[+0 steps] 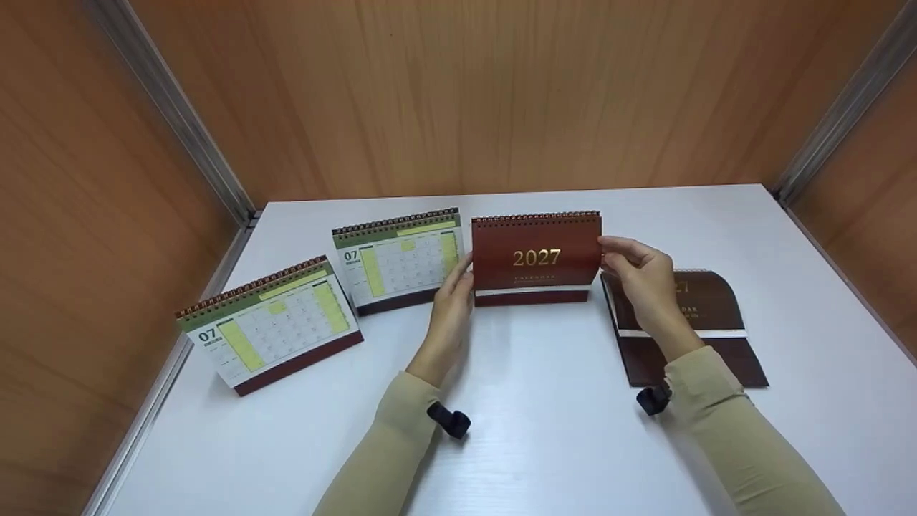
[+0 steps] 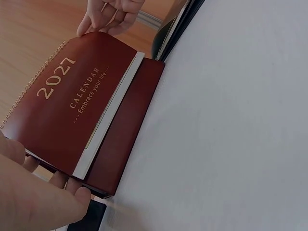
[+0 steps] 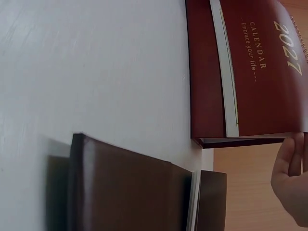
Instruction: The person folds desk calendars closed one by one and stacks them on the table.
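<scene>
A dark red desk calendar point(image 1: 536, 251) with "2027" in gold stands upright on the table, its spiral binding on top. My left hand point(image 1: 450, 304) holds its left side; in the left wrist view that hand's fingers point(image 2: 72, 185) lie along the calendar's edge. At the opposite side my right hand point(image 1: 645, 279) pinches the right edge between thumb and fingers. In the right wrist view, the right hand's fingers point(image 3: 288, 159) meet the cover's edge. Below my right wrist is a dark brown desk calendar point(image 1: 698, 358), its cover bowed and partly hidden by the hand.
Two desk calendars opened to "07" stand to the left: one with a brown base point(image 1: 405, 261) beside the red one, another with a red base point(image 1: 276, 322) nearer the front. Wooden panels point(image 1: 458, 93) enclose the white table point(image 1: 530, 430) at the back and sides.
</scene>
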`<action>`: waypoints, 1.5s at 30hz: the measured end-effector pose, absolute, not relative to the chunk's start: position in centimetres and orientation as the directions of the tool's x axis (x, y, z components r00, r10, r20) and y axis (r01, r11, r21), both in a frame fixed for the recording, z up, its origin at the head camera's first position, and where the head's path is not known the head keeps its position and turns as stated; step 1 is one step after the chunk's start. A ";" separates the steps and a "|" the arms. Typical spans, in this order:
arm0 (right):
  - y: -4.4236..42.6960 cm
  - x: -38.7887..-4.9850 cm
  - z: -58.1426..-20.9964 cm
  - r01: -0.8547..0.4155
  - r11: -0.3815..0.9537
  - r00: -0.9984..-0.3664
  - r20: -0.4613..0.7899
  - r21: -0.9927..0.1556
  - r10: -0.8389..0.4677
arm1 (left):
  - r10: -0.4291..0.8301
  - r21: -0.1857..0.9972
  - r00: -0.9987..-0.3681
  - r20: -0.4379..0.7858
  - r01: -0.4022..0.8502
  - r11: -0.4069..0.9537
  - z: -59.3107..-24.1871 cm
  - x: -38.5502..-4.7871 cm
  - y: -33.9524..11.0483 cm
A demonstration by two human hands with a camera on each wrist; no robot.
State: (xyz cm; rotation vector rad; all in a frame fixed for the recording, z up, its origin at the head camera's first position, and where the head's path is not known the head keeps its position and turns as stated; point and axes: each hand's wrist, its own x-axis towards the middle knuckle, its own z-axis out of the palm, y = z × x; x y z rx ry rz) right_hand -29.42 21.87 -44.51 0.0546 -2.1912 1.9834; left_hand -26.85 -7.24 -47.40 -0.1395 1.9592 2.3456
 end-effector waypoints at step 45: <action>21.5 -30.5 -44.0 -0.247 0.540 -0.966 0.247 -0.804 -0.073 | -0.046 0.896 -0.983 0.177 0.142 0.420 -45.4 -28.6 -7.4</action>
